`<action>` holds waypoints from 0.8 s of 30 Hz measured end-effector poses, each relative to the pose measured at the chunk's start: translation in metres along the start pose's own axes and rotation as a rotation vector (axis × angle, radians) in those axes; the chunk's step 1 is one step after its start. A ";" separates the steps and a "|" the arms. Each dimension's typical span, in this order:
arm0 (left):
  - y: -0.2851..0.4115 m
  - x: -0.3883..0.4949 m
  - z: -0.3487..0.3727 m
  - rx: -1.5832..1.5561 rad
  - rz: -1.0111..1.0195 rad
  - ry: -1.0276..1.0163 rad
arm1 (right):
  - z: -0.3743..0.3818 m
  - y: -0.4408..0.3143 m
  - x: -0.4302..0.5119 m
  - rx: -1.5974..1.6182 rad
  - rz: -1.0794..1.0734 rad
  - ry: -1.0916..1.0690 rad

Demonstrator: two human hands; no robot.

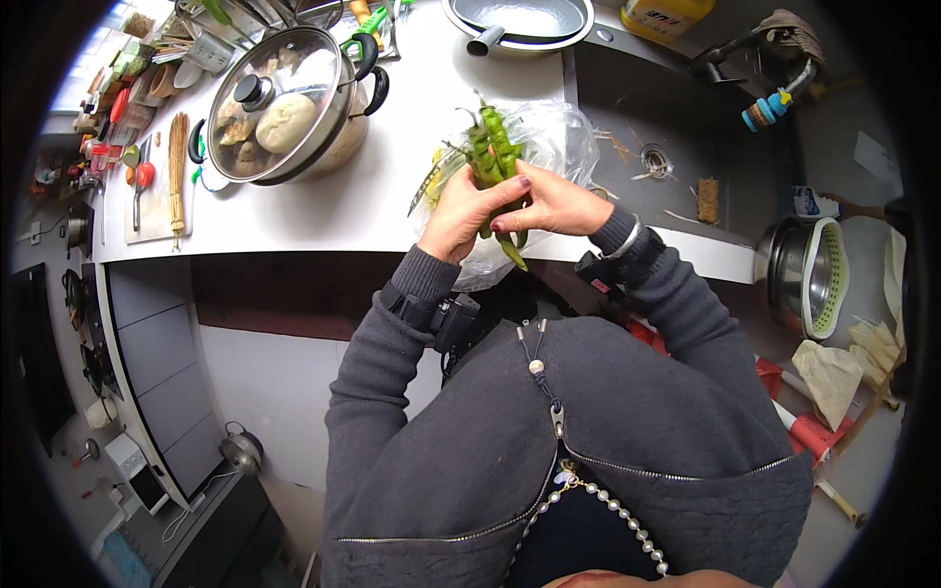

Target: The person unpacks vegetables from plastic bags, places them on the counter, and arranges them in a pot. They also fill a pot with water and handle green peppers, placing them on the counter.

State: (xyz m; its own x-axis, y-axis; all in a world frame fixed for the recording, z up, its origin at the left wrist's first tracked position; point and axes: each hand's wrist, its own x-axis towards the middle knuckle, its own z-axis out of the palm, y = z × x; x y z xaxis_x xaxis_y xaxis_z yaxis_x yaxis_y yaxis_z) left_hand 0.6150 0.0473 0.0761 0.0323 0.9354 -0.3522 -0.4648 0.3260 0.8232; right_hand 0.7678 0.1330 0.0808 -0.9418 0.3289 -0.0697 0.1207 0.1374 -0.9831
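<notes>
A bunch of long green chili peppers (501,140) is held between my two hands, above the front edge of the white counter. My left hand (470,209) grips the bunch from the left, its thumb across the front. From the right, my right hand (555,200) closes round the same peppers, thumb tip near the other thumb. Some peppers point up past the fingers and one hangs below them. Under and behind the hands lies a crumpled clear plastic bag (562,140), partly draped over the counter edge. My fingers hide the middle of the bunch.
A lidded steel pot (283,110) stands left on the white counter (397,213). Beyond it is a cutting board (151,220) with a straw-like bundle (177,176). A wok (522,18) sits at the back. To the right is a dark sink (625,88) with scraps near its drain (656,160).
</notes>
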 end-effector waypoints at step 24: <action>-0.048 0.000 -0.098 -0.141 0.132 0.368 | -0.018 0.072 0.064 -1.250 -0.184 0.208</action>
State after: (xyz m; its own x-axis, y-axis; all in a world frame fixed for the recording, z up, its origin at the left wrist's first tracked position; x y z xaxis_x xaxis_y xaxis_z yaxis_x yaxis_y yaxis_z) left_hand 0.5505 0.0180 -0.0064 -0.3427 0.8481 -0.4041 -0.5609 0.1603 0.8122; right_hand 0.7215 0.1810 0.0091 -0.9229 0.3356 0.1887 0.3129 0.9394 -0.1403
